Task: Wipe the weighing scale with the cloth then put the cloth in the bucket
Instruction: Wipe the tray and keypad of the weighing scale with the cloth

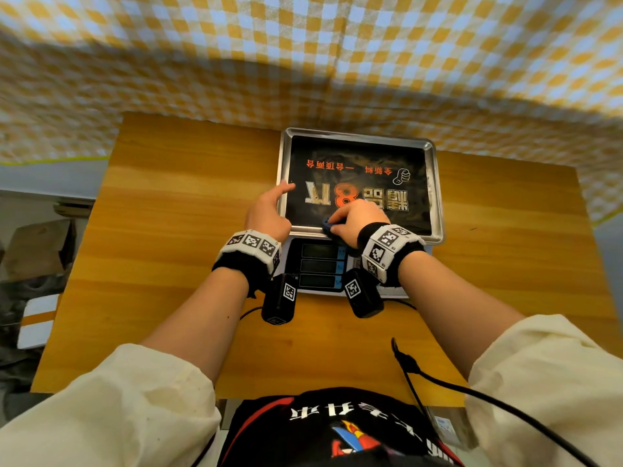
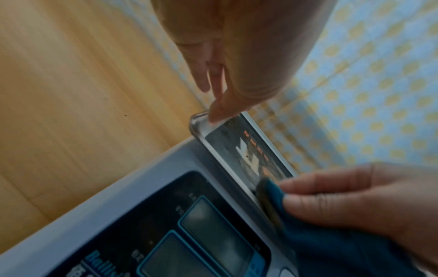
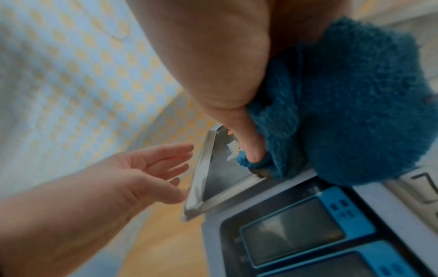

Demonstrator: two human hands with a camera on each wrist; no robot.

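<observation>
The weighing scale [image 1: 438,197] stands on the wooden table, its steel pan covered by a black printed sheet and its display panel [image 1: 320,266] facing me. My right hand [image 1: 357,220] grips a bunched blue cloth [image 1: 327,226] and presses it on the pan's near edge. In the right wrist view the cloth [image 3: 343,105] bulges from under the palm, the thumb [image 3: 253,148] on it. My left hand [image 1: 268,210] lies with straight fingers against the pan's left rim [image 2: 201,127], holding nothing. The left hand [image 3: 151,168] stands beside the pan's corner. No bucket is in view.
The wooden table [image 1: 168,247] has bare surface left and right of the scale. A yellow-and-white checked cloth [image 1: 303,55] hangs behind it. A black cable [image 1: 455,389] trails over the table's near right edge. Boxes [image 1: 37,244] sit on the floor at the left.
</observation>
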